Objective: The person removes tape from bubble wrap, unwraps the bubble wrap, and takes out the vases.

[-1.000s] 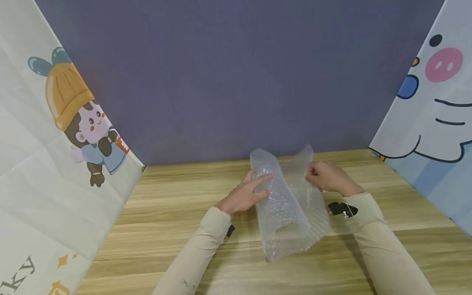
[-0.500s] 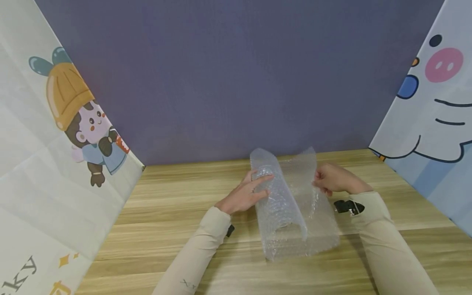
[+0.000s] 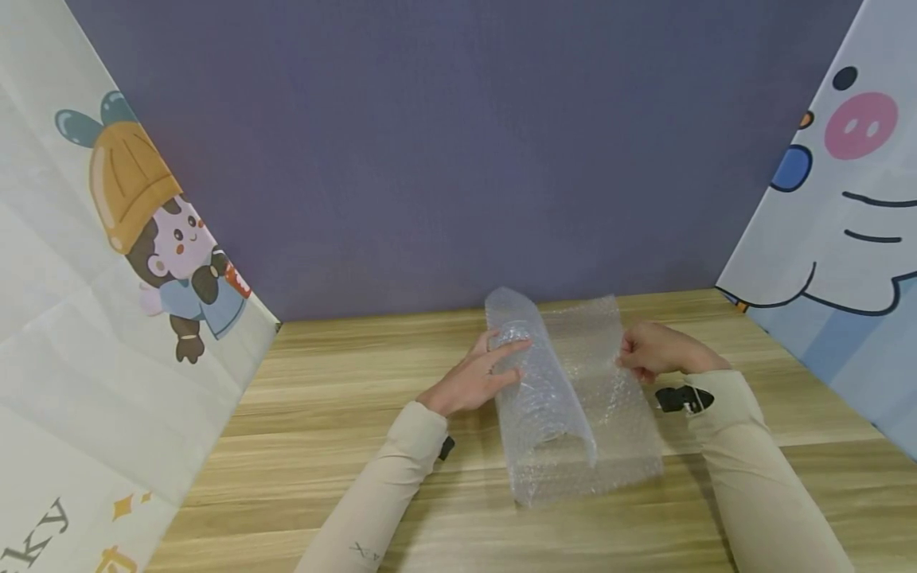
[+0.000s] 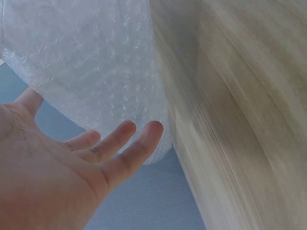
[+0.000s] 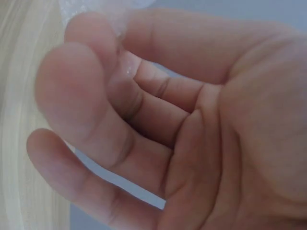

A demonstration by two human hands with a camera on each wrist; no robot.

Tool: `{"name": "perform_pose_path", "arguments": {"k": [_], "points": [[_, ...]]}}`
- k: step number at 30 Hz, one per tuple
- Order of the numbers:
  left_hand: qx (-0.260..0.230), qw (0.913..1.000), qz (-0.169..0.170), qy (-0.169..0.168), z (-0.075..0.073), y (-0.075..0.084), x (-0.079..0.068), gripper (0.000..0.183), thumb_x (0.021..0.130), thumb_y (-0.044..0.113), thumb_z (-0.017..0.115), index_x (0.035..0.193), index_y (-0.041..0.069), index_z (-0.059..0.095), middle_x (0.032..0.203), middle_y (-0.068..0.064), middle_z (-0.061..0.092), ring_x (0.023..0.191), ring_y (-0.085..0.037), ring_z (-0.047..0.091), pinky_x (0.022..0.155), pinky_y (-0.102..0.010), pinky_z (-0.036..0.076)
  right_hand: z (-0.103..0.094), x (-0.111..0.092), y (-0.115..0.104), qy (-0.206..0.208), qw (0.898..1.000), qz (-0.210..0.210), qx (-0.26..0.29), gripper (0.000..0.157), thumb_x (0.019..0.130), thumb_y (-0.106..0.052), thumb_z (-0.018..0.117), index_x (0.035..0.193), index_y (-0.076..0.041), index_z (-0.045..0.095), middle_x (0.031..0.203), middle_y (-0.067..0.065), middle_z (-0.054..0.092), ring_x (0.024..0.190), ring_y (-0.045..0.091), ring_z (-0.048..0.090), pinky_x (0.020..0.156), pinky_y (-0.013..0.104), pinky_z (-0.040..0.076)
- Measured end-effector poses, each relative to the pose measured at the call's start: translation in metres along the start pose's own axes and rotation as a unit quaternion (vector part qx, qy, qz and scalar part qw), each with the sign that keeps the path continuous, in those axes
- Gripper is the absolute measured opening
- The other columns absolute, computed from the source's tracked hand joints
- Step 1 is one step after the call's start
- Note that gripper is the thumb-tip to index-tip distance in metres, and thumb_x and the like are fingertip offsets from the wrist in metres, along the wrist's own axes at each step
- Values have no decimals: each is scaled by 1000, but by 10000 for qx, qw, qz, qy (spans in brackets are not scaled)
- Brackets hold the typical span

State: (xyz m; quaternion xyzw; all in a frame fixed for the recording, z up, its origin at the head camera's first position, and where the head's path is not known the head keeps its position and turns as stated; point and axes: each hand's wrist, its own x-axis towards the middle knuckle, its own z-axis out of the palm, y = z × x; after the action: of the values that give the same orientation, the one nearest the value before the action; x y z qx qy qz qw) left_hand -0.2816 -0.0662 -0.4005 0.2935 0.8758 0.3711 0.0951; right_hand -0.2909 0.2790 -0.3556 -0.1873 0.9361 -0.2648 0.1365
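Observation:
Clear bubble wrap (image 3: 602, 406) lies on the wooden table, its left part folded over into a bulging roll (image 3: 540, 390). What is inside the roll cannot be made out through the layers. My left hand (image 3: 476, 378) rests on the roll's left side with fingers spread and fairly straight. In the left wrist view, the fingers (image 4: 139, 143) of that hand lie along the bubbled surface. My right hand (image 3: 659, 350) pinches the sheet's right edge between thumb and curled fingers. A bit of the film shows at the fingertips in the right wrist view.
A dark purple-grey panel (image 3: 458, 159) stands along the table's back edge. Printed cloth sheets flank it, one with a cartoon child (image 3: 172, 239) at left, one with a pig-nosed figure (image 3: 860, 127) at right. The wood-grain table (image 3: 322, 414) spreads around the bubble wrap.
My right hand has moved right, drawing the bubble wrap's loose edge outward, so the right part now lies flatter and wider. My left hand has stayed in place on the roll.

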Motion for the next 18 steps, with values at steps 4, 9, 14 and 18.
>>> {"name": "perform_pose_path", "arguments": {"k": [4,9,14,18], "points": [[-40,10000,10,-20,0,0,0,55,102,58,49,155,51,35,174,-6,-4,159,-37,14,118,-67,33,0,1,2,-13,9999,-84,74,30,98,-8,64,69,-5,56,55,-1,58,48,12,57,53,28,51],[-39,10000,42,-21,1,-2,1,55,102,58,49,155,51,34,174,-7,-4,159,-36,12,118,-67,34,0,2,7,16,10000,-48,32,29,98,-8,63,70,-6,57,55,0,59,49,16,60,52,27,50],[-31,10000,32,-22,1,-2,1,55,102,59,49,154,53,34,174,-7,-5,159,-38,13,117,-67,34,1,4,10,52,10000,8,-7,28,98,-8,63,71,-6,57,56,0,59,50,16,60,52,26,48],[-71,10000,26,-35,1,-2,1,54,103,58,48,154,53,33,174,-8,-5,158,-40,15,117,-67,33,3,5,12,112,9999,-10,-14,28,98,-8,63,71,-6,57,57,0,60,50,13,58,51,26,46]]}}
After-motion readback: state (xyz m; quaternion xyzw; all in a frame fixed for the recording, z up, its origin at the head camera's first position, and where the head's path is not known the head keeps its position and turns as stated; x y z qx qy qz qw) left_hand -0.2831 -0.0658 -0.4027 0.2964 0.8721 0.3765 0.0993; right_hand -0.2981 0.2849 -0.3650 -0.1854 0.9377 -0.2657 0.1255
